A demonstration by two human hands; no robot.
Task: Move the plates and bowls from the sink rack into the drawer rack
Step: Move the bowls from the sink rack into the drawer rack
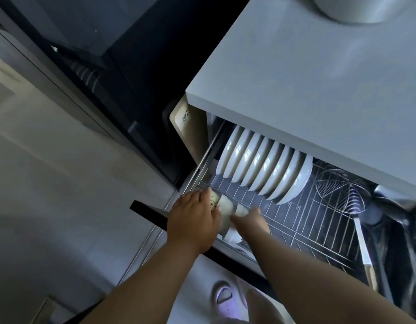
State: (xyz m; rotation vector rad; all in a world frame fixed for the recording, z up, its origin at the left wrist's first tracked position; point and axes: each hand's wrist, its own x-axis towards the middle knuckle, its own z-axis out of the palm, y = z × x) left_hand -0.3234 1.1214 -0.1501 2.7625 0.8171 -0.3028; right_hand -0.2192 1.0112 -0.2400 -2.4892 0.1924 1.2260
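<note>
The wire drawer rack [302,220] is pulled out below the counter. Several white plates [263,167] stand upright in a row at its back left. At the rack's front left corner, a small stack of white bowls [225,203] lies on its side, and one of them shows a printed pattern. My left hand [193,218] covers the stack's left end with curled fingers. My right hand [251,219] presses on the right end from the other side. Part of a bowl [232,235] shows below, between my wrists. The sink rack is out of view.
A wire skimmer [340,190] lies in the rack to the right of the plates. A beige board [186,127] stands left of the drawer. The grey countertop [307,78] overhangs the rack, with a pot [366,10] on it. The black drawer front [155,211] and my slipper [225,298] are below.
</note>
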